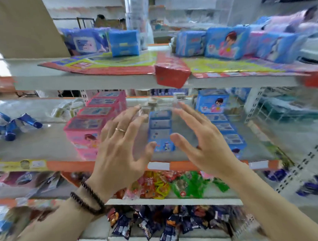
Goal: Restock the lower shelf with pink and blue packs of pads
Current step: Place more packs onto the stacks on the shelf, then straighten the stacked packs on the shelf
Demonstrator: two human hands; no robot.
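- Left hand (117, 150) and right hand (200, 142) hover spread wide, holding nothing, before the lower shelf (120, 162).
- Pink packs (93, 122) stand left of the blue row (161, 131); more blue packs (225, 129) lie right.

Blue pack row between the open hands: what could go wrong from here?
1. The left hand is close beside the pink pack row; a sideways sweep might topple it.
2. The narrow blue pack row stands free between both hands, so the right hand closing unevenly could skew it.
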